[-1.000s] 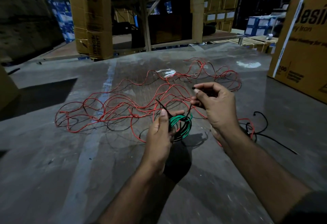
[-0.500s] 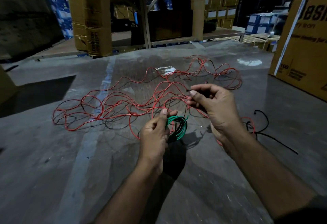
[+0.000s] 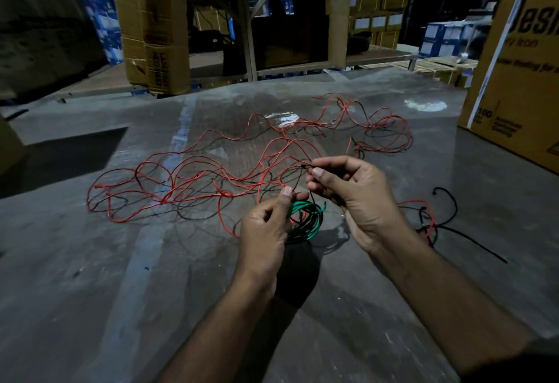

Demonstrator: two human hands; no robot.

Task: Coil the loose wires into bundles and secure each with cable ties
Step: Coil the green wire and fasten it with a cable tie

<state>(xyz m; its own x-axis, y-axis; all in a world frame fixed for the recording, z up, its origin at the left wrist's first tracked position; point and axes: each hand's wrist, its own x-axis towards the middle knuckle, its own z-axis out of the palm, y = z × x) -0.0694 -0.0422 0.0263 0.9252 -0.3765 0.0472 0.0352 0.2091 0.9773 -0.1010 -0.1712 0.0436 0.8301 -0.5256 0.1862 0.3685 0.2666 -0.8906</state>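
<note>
A small coil of green wire (image 3: 308,219) hangs in front of me, gripped by my left hand (image 3: 266,231) between thumb and fingers. A thin black cable tie (image 3: 301,178) rises from the coil. Its free end is pinched by my right hand (image 3: 354,198), just up and to the right of my left hand. Beyond both hands a long tangle of loose red and black wire (image 3: 211,180) sprawls across the grey surface (image 3: 121,292). A smaller red and black wire bunch (image 3: 432,219) lies to the right of my right wrist.
A large cardboard box (image 3: 520,80) stands at the right edge. Stacked cardboard boxes (image 3: 151,28) and shelving rise at the back. A dark shadowed patch lies at the left. A shiny scrap (image 3: 282,117) sits beyond the red tangle.
My right hand has drawn in slightly toward the left hand, still pinching the tie's end. The green coil stays in my left hand.
</note>
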